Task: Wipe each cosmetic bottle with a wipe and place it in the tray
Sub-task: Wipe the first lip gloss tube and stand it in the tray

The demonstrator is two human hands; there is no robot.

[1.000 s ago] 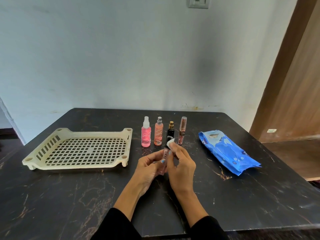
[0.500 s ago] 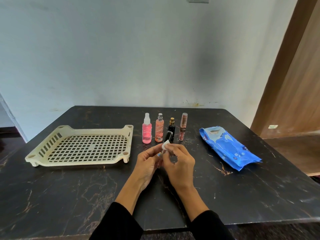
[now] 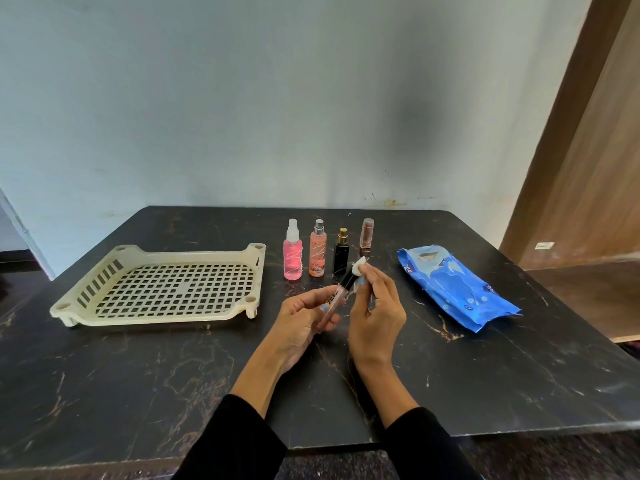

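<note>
My left hand (image 3: 304, 320) grips a slim pink lip gloss tube (image 3: 331, 299) with a black cap, tilted up to the right. My right hand (image 3: 375, 306) pinches a small white wipe (image 3: 358, 266) against the tube's cap end. Behind my hands stands a row of bottles: a pink spray bottle (image 3: 292, 251), an orange spray bottle (image 3: 317, 249), a small black bottle (image 3: 341, 252) with a gold cap, and a brown tube (image 3: 366, 235). The cream slotted tray (image 3: 166, 285) sits on the left with nothing in it.
A blue pack of wipes (image 3: 453, 285) lies to the right on the black marble table (image 3: 138, 375). A pale wall rises behind the table's far edge. A wooden panel (image 3: 588, 150) stands at the right.
The lip gloss tube has tilted so that its label and black cap show. My right hand has slid the wipe up to the cap end. The camera has tipped slightly.
</note>
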